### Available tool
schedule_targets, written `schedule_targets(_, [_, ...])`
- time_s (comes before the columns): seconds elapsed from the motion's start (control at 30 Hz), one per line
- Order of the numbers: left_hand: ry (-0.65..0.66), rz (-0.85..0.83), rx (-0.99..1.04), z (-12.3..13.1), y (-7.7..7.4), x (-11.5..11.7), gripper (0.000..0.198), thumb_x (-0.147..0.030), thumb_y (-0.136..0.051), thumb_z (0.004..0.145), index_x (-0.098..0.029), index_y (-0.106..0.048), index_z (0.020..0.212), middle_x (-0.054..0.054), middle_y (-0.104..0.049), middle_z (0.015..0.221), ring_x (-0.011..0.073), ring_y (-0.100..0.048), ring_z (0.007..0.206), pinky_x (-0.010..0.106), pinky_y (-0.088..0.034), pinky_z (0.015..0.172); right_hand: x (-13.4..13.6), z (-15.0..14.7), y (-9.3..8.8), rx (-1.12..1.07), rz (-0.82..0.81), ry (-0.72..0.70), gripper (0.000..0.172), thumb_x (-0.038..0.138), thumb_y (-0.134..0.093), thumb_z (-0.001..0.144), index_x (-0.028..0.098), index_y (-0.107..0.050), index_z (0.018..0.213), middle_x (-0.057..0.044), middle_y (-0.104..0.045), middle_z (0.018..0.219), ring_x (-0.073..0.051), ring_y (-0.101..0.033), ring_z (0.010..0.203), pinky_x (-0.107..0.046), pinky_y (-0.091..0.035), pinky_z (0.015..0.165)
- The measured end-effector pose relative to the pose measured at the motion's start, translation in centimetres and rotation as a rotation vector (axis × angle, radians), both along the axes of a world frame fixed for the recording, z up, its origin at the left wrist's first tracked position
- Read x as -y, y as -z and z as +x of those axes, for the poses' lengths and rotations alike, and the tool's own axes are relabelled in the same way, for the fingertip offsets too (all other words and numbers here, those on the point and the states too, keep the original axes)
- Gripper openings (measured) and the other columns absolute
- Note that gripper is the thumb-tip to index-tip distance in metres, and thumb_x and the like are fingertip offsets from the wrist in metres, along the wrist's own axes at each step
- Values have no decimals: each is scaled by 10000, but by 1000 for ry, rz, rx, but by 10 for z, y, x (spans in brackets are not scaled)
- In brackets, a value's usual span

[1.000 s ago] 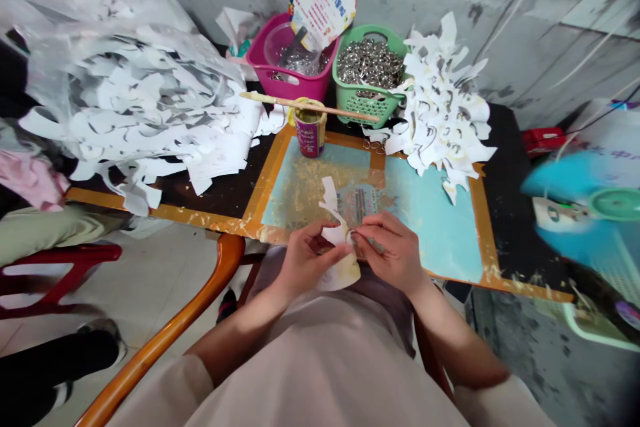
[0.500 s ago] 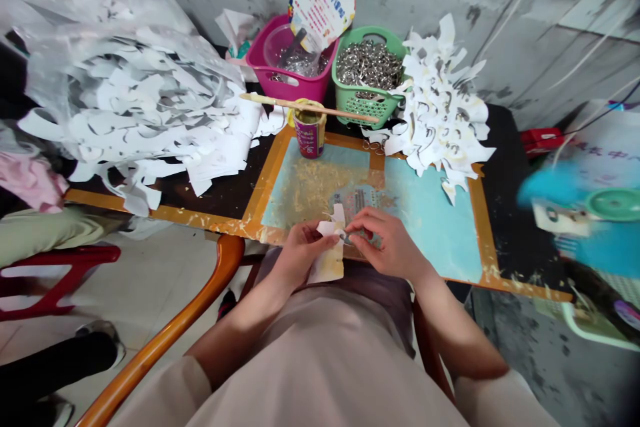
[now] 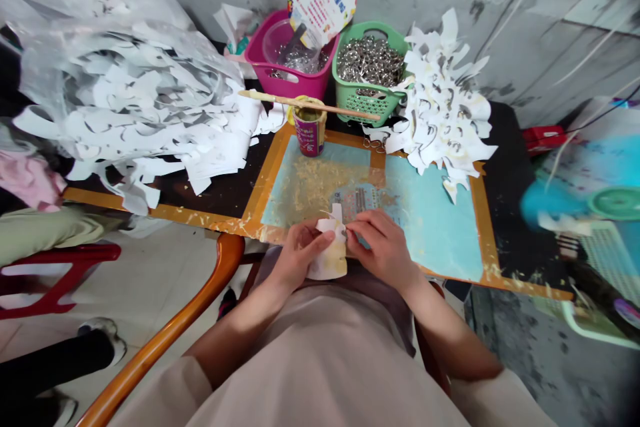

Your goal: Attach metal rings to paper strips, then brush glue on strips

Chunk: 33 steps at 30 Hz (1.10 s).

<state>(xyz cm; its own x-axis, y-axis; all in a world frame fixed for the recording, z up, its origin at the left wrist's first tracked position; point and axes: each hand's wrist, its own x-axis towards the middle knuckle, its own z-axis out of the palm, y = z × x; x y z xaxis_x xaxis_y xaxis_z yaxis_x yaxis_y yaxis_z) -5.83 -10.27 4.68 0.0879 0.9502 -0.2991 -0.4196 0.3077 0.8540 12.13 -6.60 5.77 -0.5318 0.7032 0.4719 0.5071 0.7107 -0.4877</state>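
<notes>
At the near edge of the table, my left hand (image 3: 299, 255) pinches a white paper cutout (image 3: 330, 259) stained with yellowish glue. My right hand (image 3: 383, 247) meets it from the right, fingers closed on the cutout's upper edge where a small metal piece shows. Both hands sit over the blue mat (image 3: 435, 213), which is smeared with dried glue. A glue cup (image 3: 310, 128) with a wooden stick (image 3: 310, 105) lying across it stands at the mat's far edge.
A green basket (image 3: 367, 103) of metal rings and a pink basket (image 3: 287, 80) stand at the back. White cutouts pile up at the left (image 3: 140, 107) and back right (image 3: 443, 113). A wooden chair arm (image 3: 170, 333) curves at my left. Another person's legs (image 3: 55, 360) show far left. A teal object (image 3: 590, 200) is at the right.
The cutout's upright tab has been folded down and the piece drawn nearer my body. Both hands have closed in tighter around it.
</notes>
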Motion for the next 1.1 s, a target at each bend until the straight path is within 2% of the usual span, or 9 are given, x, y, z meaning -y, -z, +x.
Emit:
schedule_targets(0.13, [-30,-31,-138,2,-2,-3,327,-319,-847,689,-157,-609,844,-35,-619,645,79,-562,547,169,-415,507,-1,-2,-1,-82,-125,7,88,174,-534,944,216,-608,923,-62,-610,931,-190,-596,879,-342,-516,796])
schedule_targets(0.23, [-118,-9,-63,4,-4,-4,472,-279,-853,694,-226,-517,1021,-84,-609,621,72,-543,492,155,-411,482,3,-4,3,-202,-372,56,53,230,-543,956,232,-593,971,-50,-617,950,-167,-604,830,-303,-520,730])
schedule_targets(0.4, [-202,59,44,11,6,3,490,-293,-848,719,-243,-500,1060,-47,-681,729,103,-627,584,189,-500,555,24,-12,18,-607,-830,141,317,350,-637,916,292,-425,1145,-8,-662,938,-155,-645,775,-273,-536,663])
schedule_targets(0.53, [-265,40,-6,21,17,13,350,-311,-841,729,-211,-569,924,-46,-647,726,76,-580,585,168,-467,553,38,-17,24,-700,-794,370,298,371,-707,855,249,-489,1019,-19,-658,937,-154,-638,808,-260,-531,682])
schedule_targets(0.6, [-276,56,-70,24,20,17,302,-321,-825,750,-211,-590,904,-47,-620,710,75,-559,591,169,-454,560,40,-17,24,-642,-825,365,211,387,-685,867,211,-585,929,-19,-641,855,-142,-600,739,-246,-497,635])
schedule_targets(0.73, [-233,170,-381,23,23,22,267,-380,-806,759,-196,-660,887,11,-602,883,112,-581,704,227,-500,639,41,-14,26,-649,-954,269,244,419,-608,913,191,-681,865,-8,-628,738,-140,-549,658,-257,-456,609])
schedule_targets(0.9, [-360,622,-1120,14,21,27,250,-289,-799,766,-228,-717,994,98,-587,1126,259,-567,1085,395,-478,916,45,-14,27,-629,-948,324,282,422,-611,896,184,-677,761,-5,-618,690,-146,-531,630,-257,-426,577])
schedule_targets(1.0, [-185,897,-1348,8,16,26,247,-179,-683,863,-296,-708,1079,77,-672,1145,263,-589,1101,434,-400,954,49,-15,23,-562,-896,337,293,400,-592,902,178,-673,729,-9,-619,674,-155,-541,651,-258,-428,585])
schedule_targets(1.1, [0,993,-1366,3,13,22,264,-151,-598,918,-302,-696,1112,57,-732,1098,249,-625,1069,411,-390,905,51,-14,19,-476,-826,357,302,399,-573,912,173,-681,745,-7,-614,666,-150,-527,646,-257,-416,585])
